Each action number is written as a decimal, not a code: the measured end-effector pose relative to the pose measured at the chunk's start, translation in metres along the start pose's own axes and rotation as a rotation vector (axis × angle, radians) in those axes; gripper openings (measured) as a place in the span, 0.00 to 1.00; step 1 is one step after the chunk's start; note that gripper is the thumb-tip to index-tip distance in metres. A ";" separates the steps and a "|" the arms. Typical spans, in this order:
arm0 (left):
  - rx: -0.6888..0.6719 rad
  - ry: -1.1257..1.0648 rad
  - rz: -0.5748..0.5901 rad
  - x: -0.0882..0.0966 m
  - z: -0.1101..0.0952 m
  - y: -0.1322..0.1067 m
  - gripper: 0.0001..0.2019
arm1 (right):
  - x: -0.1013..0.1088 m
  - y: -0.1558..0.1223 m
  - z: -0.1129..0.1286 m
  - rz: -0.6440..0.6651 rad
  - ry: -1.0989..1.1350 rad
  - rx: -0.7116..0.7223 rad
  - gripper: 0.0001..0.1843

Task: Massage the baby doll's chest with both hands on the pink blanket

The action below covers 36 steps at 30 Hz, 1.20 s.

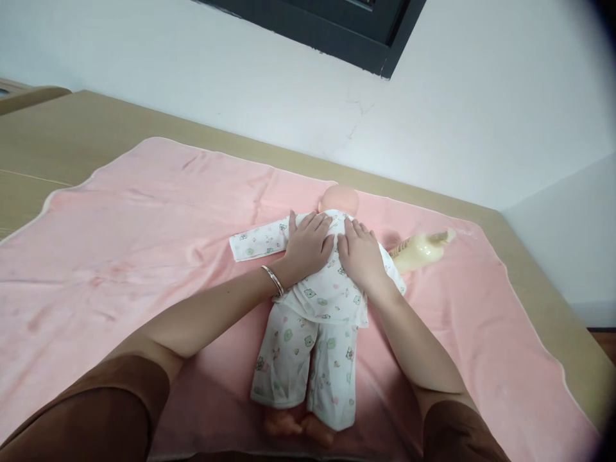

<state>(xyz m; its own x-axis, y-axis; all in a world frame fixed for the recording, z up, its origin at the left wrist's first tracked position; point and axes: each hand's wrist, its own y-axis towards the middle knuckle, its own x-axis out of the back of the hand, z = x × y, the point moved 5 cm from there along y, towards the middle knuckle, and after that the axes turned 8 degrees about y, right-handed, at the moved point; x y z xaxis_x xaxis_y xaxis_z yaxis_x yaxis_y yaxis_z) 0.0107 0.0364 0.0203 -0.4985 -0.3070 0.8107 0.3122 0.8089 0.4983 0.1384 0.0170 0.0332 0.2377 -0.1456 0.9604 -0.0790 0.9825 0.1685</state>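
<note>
A baby doll (338, 200) lies on a pink blanket (135, 244), head toward the wall and bare feet near me. It wears a white printed shirt (327, 292) and matching trousers (308, 359). My left hand (308, 244) rests flat on the doll's chest, fingers stretched toward the head, a silver bangle (273, 280) on the wrist. Beside it, thumbs nearly touching, my right hand (360, 251) lies flat on the chest too. One empty sleeve (257, 242) sticks out to the left.
A cream baby bottle (423, 249) lies on the blanket just right of the doll's shoulder. The blanket covers a light wooden table (58, 128) that stands against a white wall. A dark window frame (337, 29) is overhead.
</note>
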 end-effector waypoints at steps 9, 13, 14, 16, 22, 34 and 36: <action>0.023 0.027 -0.062 0.005 0.001 -0.004 0.16 | 0.009 -0.023 0.023 -0.013 -0.121 0.034 0.29; 0.117 0.006 0.068 -0.001 0.003 0.000 0.23 | 0.005 -0.007 0.002 0.011 -0.055 -0.060 0.37; 0.121 0.002 0.097 -0.002 0.003 0.001 0.24 | 0.002 -0.003 -0.001 0.019 -0.030 -0.073 0.38; 0.123 0.001 0.132 -0.003 0.002 0.002 0.25 | -0.003 0.000 -0.006 0.026 0.026 -0.091 0.38; 0.128 -0.011 0.139 -0.005 0.004 0.001 0.26 | -0.010 0.000 -0.008 -0.025 0.140 -0.105 0.37; 0.153 -0.064 0.197 -0.027 0.023 0.009 0.22 | 0.011 -0.004 0.000 -0.235 0.293 0.008 0.30; 0.166 -0.082 0.179 -0.031 0.028 0.010 0.23 | 0.004 -0.004 0.005 -0.137 0.284 0.050 0.30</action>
<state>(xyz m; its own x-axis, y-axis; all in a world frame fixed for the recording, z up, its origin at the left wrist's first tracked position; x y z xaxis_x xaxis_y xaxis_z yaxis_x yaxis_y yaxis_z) 0.0069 0.0683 -0.0080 -0.5130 -0.1152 0.8506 0.2674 0.9202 0.2859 0.1353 0.0120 0.0377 0.5099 -0.2309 0.8287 -0.0737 0.9481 0.3095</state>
